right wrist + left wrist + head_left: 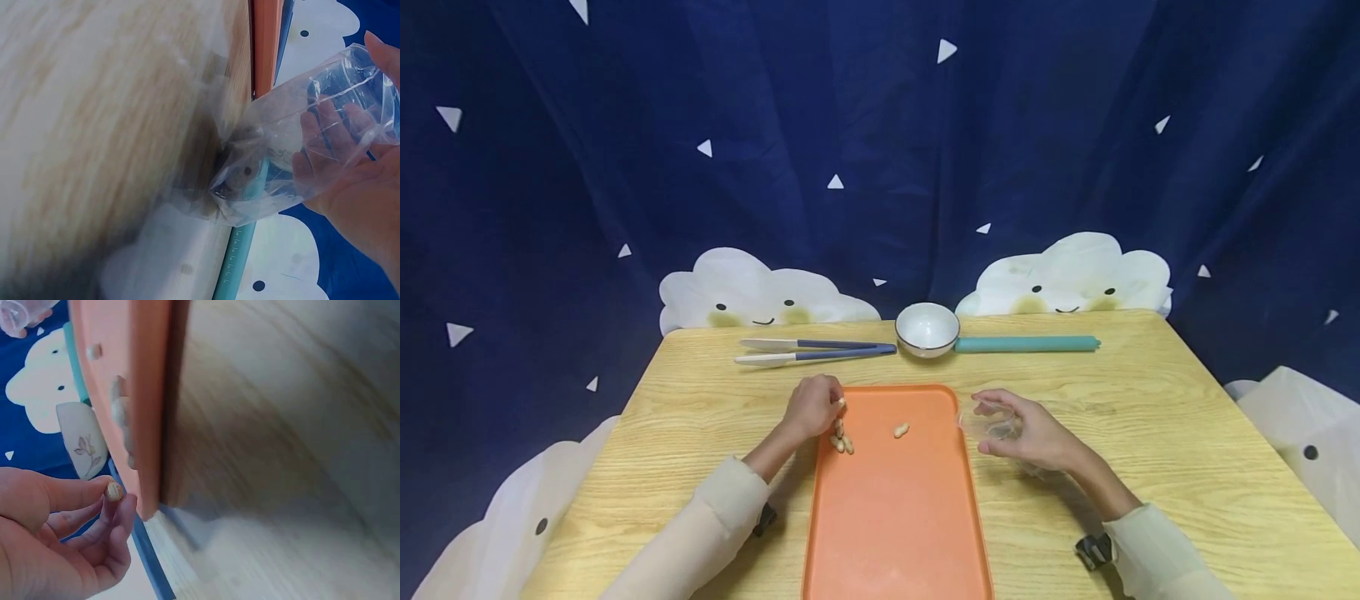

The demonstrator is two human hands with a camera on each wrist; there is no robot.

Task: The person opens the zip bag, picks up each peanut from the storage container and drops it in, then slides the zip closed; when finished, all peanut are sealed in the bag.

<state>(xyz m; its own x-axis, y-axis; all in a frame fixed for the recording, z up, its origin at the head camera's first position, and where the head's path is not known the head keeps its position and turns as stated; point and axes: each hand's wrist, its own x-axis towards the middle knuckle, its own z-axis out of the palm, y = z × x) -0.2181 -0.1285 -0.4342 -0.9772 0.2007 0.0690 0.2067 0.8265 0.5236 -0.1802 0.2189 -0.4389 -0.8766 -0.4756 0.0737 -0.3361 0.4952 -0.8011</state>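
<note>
At the upper left corner of the orange tray (897, 508), my left hand (812, 407) pinches a peanut (114, 491) between thumb and fingertips. Several peanuts (847, 444) lie in a group along the tray's left edge, just below that hand. A single peanut (901, 431) lies apart from them, towards the tray's upper middle. Beyond the tray's right edge, my right hand (1033, 435) holds a clear plastic bag (262, 187), its fingers and thumb curved about the mouth. In the right wrist view the bag hangs away from the fingers, which show through the film.
A white bowl (927, 332) stands behind the tray. To its left lie blue tongs (842, 353) with pale tips, and to its right a teal stick-like tube (1026, 344). A dark blue curtain (880, 150) hangs behind the wooden table (700, 433).
</note>
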